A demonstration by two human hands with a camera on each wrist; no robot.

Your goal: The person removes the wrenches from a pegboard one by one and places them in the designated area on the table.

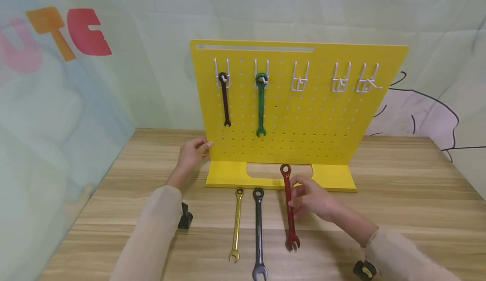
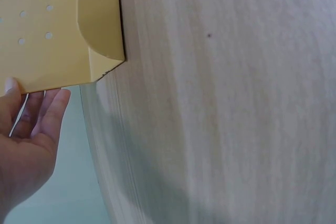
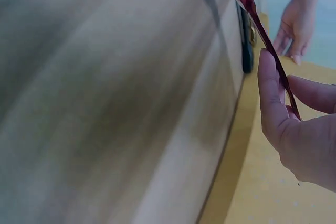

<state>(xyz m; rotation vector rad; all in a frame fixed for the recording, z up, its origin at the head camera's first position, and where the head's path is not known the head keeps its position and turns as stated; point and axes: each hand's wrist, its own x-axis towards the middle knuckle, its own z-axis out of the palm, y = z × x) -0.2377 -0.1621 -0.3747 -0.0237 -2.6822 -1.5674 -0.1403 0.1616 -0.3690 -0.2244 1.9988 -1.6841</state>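
Nearest, a pale sleeve point(image 1: 148, 234) leads to the left hand point(image 1: 190, 155), pinching the yellow pegboard point(image 1: 288, 114) by its edge. On it hang a black wrench point(image 1: 225, 104) and a green wrench point(image 1: 260, 108); a gold wrench point(image 1: 237, 226) and a grey wrench point(image 1: 259, 226) lie below. Rightward, above the table point(image 1: 414, 201), the right hand point(image 1: 311, 198) pinches a red wrench point(image 1: 288, 193) mid-shaft.

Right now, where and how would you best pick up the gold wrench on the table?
Pinch the gold wrench mid-shaft, probably from above and its left: it lies flat, its slim shaft uncovered, while the dark grey wrench lies close on its right.
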